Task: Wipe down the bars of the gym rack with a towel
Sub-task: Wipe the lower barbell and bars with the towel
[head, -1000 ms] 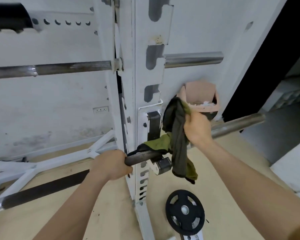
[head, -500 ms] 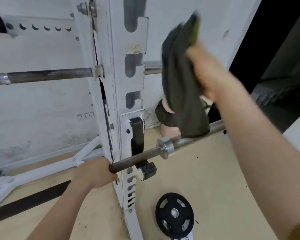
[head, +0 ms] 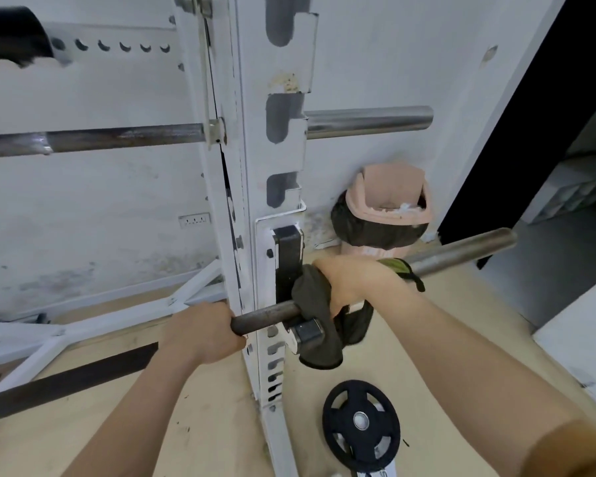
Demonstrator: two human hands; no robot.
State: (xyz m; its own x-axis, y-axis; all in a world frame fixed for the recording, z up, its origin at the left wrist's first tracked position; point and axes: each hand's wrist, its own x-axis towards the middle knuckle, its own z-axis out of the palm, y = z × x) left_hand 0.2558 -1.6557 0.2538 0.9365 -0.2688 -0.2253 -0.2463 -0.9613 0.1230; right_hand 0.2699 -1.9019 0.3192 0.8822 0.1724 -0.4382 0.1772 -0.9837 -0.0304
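Towel [head: 319, 330] under right hand [head: 356, 280], seemingly clenched; left hand [head: 203, 330] around barbell [head: 267, 316].

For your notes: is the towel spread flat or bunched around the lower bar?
Bunched: the towel wraps the lower bar in thick folds under the right hand, ends hanging below.

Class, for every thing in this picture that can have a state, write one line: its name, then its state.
Towel, wrapped over the lower bar.
Lower bar, resting on the rack, held on both sides.
Left hand, grips the bare lower bar.
Right hand, grips the towel round the bar.
Upper bar, racked, untouched.
Weight plate, flat on the floor.
Bin, upright, bagged.
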